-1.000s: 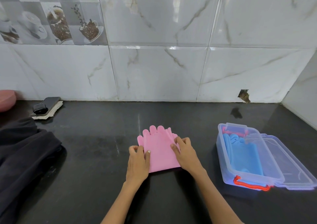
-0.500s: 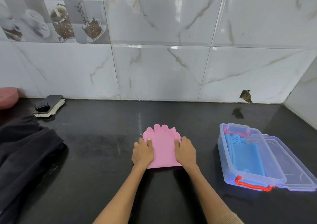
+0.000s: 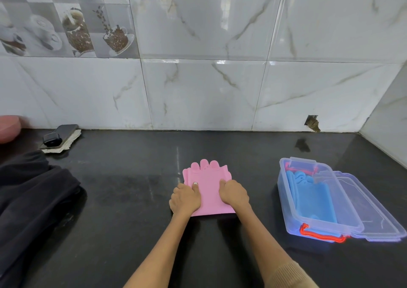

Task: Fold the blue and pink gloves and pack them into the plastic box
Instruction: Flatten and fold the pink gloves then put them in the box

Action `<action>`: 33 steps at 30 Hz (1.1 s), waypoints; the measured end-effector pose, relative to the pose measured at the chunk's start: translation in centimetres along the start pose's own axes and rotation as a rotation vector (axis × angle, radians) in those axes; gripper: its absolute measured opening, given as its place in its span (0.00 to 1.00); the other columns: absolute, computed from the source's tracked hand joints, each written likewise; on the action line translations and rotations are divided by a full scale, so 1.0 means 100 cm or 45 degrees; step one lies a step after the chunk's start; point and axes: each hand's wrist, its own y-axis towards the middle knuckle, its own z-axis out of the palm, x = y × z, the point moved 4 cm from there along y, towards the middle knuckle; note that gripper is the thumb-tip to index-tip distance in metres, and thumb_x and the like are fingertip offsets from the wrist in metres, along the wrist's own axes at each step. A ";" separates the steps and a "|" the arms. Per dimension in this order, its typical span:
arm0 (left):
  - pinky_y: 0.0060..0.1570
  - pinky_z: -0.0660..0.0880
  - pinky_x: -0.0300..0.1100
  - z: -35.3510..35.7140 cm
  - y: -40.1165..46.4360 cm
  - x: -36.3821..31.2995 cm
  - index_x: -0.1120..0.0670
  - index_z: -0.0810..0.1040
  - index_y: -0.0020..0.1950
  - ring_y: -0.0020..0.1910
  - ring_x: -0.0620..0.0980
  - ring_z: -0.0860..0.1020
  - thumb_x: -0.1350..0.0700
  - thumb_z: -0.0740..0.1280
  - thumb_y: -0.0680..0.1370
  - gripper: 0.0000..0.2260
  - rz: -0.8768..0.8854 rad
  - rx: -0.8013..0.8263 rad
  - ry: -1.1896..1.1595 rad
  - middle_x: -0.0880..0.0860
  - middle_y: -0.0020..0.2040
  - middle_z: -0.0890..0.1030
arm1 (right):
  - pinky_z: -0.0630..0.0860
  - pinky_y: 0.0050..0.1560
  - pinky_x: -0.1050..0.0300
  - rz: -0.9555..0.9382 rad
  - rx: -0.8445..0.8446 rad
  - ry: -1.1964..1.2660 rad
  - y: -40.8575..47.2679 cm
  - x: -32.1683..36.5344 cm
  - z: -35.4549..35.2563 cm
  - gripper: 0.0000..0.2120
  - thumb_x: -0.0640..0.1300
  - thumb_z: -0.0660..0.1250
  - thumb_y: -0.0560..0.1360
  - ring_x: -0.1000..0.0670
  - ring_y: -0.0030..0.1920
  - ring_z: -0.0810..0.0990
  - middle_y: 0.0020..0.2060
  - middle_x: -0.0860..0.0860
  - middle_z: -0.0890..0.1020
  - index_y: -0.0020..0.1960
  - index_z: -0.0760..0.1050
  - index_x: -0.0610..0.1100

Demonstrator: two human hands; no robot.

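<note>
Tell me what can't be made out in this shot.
All in the head view:
- Pink gloves: the left hand and right hand cover their side edges.
- Blue gloves: the plastic box wall blurs them; count unclear.
- Pink object and dark cloth: cut off by the left edge.

No legible text — none anywhere

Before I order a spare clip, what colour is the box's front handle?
Red handle on the clear box; head view.
</note>
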 end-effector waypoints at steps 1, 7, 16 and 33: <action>0.65 0.66 0.52 -0.001 0.001 -0.001 0.64 0.64 0.69 0.67 0.61 0.70 0.44 0.51 0.81 0.27 0.006 0.012 -0.034 0.61 0.68 0.70 | 0.72 0.51 0.52 -0.048 0.015 -0.016 0.000 0.001 -0.001 0.24 0.52 0.48 0.81 0.42 0.54 0.78 0.56 0.40 0.79 0.58 0.72 0.35; 0.55 0.70 0.45 -0.012 0.005 0.006 0.66 0.59 0.70 0.58 0.55 0.72 0.52 0.56 0.81 0.23 0.010 0.166 -0.806 0.59 0.66 0.69 | 0.71 0.49 0.55 -0.077 0.241 0.643 0.000 0.009 0.006 0.27 0.55 0.58 0.78 0.47 0.54 0.75 0.59 0.45 0.74 0.67 0.62 0.36; 0.41 0.75 0.45 -0.041 0.009 0.060 0.63 0.70 0.60 0.43 0.55 0.77 0.52 0.69 0.76 0.20 -0.259 0.204 -1.183 0.54 0.44 0.77 | 0.80 0.47 0.52 -0.007 0.497 1.266 -0.013 0.031 0.049 0.20 0.47 0.65 0.77 0.46 0.53 0.80 0.60 0.43 0.76 0.63 0.63 0.39; 0.51 0.76 0.52 0.006 -0.074 -0.164 0.66 0.72 0.64 0.51 0.56 0.78 0.58 0.67 0.78 0.18 0.321 0.830 -1.291 0.60 0.57 0.80 | 0.73 0.34 0.59 0.004 -0.346 1.166 -0.037 -0.113 -0.170 0.20 0.50 0.64 0.77 0.53 0.41 0.77 0.52 0.46 0.76 0.64 0.64 0.43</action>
